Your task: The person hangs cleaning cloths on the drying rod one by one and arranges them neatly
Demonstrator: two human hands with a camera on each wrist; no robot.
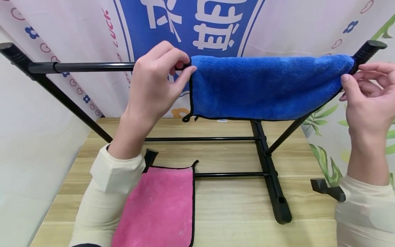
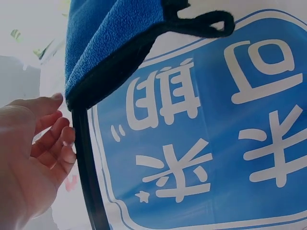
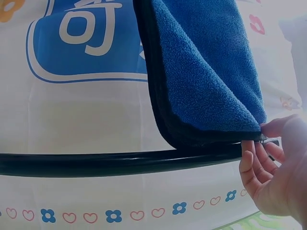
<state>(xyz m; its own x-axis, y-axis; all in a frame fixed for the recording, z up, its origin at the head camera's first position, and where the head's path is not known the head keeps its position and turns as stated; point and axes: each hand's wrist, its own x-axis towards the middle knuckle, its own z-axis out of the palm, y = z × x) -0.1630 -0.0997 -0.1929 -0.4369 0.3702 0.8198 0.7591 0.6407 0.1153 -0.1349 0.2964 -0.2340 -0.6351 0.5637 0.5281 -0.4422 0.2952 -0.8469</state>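
A fluffy blue towel (image 1: 265,85) with black edging hangs over the top bar (image 1: 95,67) of a black rack. At its left edge, the left hand (image 1: 157,73) has its thumb on the edging and its fingers curled by the bar; in the left wrist view, the thumb of the left hand (image 2: 33,143) meets the towel's edge (image 2: 96,86). The right hand (image 1: 371,87) pinches the towel's right edge beside the rack's upright. In the right wrist view, thumb and fingers of the right hand (image 3: 276,163) hold a corner of the blue towel (image 3: 206,91).
A pink towel (image 1: 163,206) with black edging hangs over a lower bar (image 1: 231,175) at the front, partly behind the left sleeve. The rack's foot (image 1: 274,185) stands on a wooden table (image 1: 234,212). Behind hangs a patterned curtain (image 1: 277,27) with a blue panel.
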